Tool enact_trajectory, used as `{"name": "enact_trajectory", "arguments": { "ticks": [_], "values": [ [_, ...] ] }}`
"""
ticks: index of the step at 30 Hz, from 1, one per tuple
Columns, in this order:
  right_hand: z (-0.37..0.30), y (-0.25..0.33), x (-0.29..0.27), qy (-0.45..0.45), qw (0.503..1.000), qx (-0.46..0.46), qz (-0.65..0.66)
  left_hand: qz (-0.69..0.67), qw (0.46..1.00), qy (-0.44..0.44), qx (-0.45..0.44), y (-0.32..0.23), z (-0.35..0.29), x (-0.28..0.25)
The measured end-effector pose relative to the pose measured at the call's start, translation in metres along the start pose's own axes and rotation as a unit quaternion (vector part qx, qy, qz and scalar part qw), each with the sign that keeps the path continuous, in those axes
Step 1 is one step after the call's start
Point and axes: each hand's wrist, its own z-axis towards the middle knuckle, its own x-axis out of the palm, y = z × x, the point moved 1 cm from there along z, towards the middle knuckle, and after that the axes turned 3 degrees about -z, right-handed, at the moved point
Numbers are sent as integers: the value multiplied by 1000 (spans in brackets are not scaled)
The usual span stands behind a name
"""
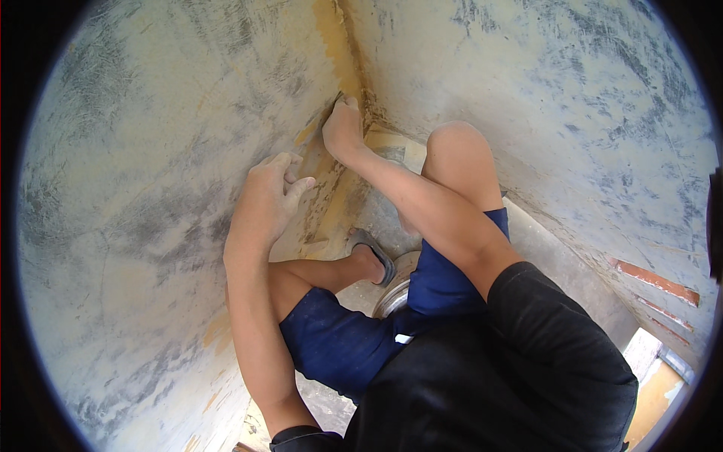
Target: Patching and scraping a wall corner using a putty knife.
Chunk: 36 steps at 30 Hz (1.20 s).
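Note:
My right hand (pixel 344 129) reaches across to the left wall (pixel 151 143), close to the corner (pixel 354 53). Its fingers are closed, and the edge of a thin dark sheet (pixel 329 108) shows between them and the wall; its kind is mostly hidden. Lower and nearer to me, my left hand (pixel 271 188) is beside the same wall. Its fingers curl loosely, the thumb stands apart from them, and nothing shows in its grasp. The wall is pale and dusty with grey smears, and a yellowish-brown strip runs down the corner.
The right wall (pixel 542 98) has the same smeared coat, with reddish bare slots (pixel 655 282) low down. I sit with bent knees on a round metal-rimmed seat (pixel 393 294). My foot wears a grey slipper (pixel 385 265) near the left wall. Dusty concrete floor (pixel 557 256) lies between the walls.

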Motion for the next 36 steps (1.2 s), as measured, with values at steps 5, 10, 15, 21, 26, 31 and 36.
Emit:
{"name": "enact_trajectory", "arguments": {
  "ticks": [5,10,15,21,26,31,36],
  "values": [
    [-22,9,7,-73,995,-37,61,-1,1000,5,-7,-5,3,-4],
    [-21,17,-8,8,1000,-17,4,3,1000,6,-12,-5,3,-3],
    [-7,1,8,-124,990,-66,19,7,1000,14,-14,-10,5,-3],
    [18,-10,-10,-153,986,44,44,9,1000,1,2,1,-1,0],
    [-20,17,16,-192,978,-87,11,7,1000,9,0,2,-4,-2],
    [-8,3,14,-212,971,-101,37,11,1000,12,-4,-3,1,-2],
    [-21,6,18,-214,962,-167,37,4,1000,18,-10,-3,1,-3]
  ]
}}
